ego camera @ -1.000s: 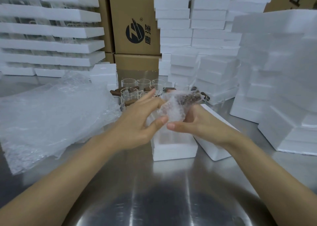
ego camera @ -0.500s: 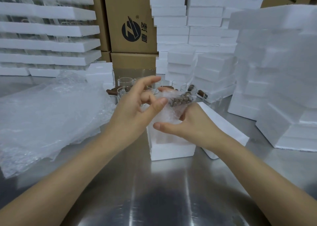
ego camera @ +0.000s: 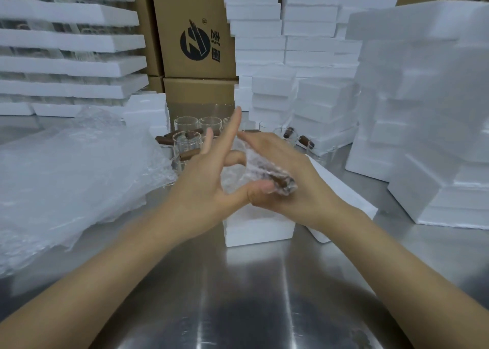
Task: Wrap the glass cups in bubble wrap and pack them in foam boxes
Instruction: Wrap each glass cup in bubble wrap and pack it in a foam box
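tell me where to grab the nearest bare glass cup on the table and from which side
Probably the glass wall of the nearest bare glass cup, just under the rim, coming down from above on the near side. It stands upright, mouth up, other cups crowd behind it, and which wooden handle is its own is unclear.
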### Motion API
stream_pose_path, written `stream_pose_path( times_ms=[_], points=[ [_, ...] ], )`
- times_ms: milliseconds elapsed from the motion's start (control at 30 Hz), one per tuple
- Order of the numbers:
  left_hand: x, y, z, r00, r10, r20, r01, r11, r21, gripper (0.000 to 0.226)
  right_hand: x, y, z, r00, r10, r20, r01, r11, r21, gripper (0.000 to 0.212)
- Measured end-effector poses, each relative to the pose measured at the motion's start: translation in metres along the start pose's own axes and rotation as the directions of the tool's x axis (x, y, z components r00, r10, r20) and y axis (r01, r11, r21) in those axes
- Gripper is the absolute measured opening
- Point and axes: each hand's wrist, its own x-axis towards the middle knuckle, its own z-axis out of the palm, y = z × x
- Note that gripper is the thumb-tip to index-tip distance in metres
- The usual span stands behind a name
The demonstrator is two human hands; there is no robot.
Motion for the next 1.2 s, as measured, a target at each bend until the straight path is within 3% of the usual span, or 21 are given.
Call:
stream_pose_path(
  times_ms=[133, 267, 367, 467, 500, 533, 600, 633, 733, 900, 1067, 1133, 1200],
  points=[
    [-0.001, -0.005, 0.002, 0.994, 0.077, 0.075, -0.075, 0.997, -0.032, 0.099, -0.001, 0.006, -0.004, 0.975, -0.188, 0.117, 0.218, 0.908, -0.357, 0.071],
    [0.005, -0.008, -0.002, 0.999, -0.005, -0.045, -0.007, 0.960, -0.278, 0.111, 0.001, 0.008, 0.005, 0.950, -0.311, -0.009, 0.276, 0.854, -0.441, 0.079],
    [0.008, -0.010, -0.006, 0.996, 0.023, -0.089, -0.053, 0.937, -0.345, 0.106, 0.005, 0.009, 0.007, 0.976, -0.204, -0.080, 0.168, 0.932, -0.320, 0.091],
    [0.009, -0.013, -0.008, 0.987, 0.059, -0.151, -0.105, 0.942, -0.318, 0.099, 0.007, 0.012, 0.002, 0.978, 0.120, -0.173, -0.119, 0.993, 0.015, 0.092],
    [0.009, -0.013, -0.007, 0.983, 0.066, -0.168, -0.116, 0.946, -0.301, 0.098, 0.008, 0.011, -0.002, 0.965, 0.226, -0.134, -0.190, 0.952, 0.238, 0.086],
    [0.009, -0.013, -0.006, 0.980, 0.076, -0.182, -0.126, 0.950, -0.286, 0.097, 0.009, 0.008, -0.005, 0.955, 0.292, -0.052, -0.233, 0.847, 0.479, 0.078],
    [0.009, -0.016, -0.005, 0.982, 0.086, -0.170, -0.129, 0.958, -0.256, 0.095, 0.010, 0.004, -0.009, 0.945, 0.308, 0.112, -0.285, 0.600, 0.747, 0.059],
    [0.009, -0.017, -0.005, 0.987, 0.089, -0.136, -0.119, 0.965, -0.236, 0.093, 0.010, 0.002, -0.008, 0.946, 0.295, 0.134, -0.289, 0.579, 0.763, 0.050],
    [0.008, -0.017, -0.003, 0.998, 0.055, -0.029, -0.060, 0.979, -0.196, 0.082, 0.009, 0.002, -0.005, 0.928, 0.371, 0.032, -0.289, 0.665, 0.689, 0.046],
    [0.012, -0.010, -0.006, 0.968, -0.034, -0.249, -0.050, 0.946, -0.321, 0.090, 0.008, 0.003, -0.006, 0.908, 0.416, -0.041, -0.280, 0.678, 0.680, 0.045],
    [0.007, -0.013, 0.000, 0.991, -0.037, -0.132, -0.024, 0.903, -0.430, 0.078, 0.007, 0.001, -0.002, 0.928, 0.370, -0.043, -0.247, 0.697, 0.673, 0.043],
    [0.007, -0.014, 0.003, 0.995, -0.014, -0.098, -0.028, 0.912, -0.410, 0.075, 0.008, 0.003, -0.003, 0.922, 0.385, -0.036, -0.253, 0.671, 0.697, 0.042],
    [0.008, -0.013, 0.004, 0.992, 0.011, -0.126, -0.058, 0.926, -0.374, 0.074, 0.008, 0.006, -0.002, 0.900, 0.436, -0.017, -0.254, 0.556, 0.791, 0.039]
  ],
)
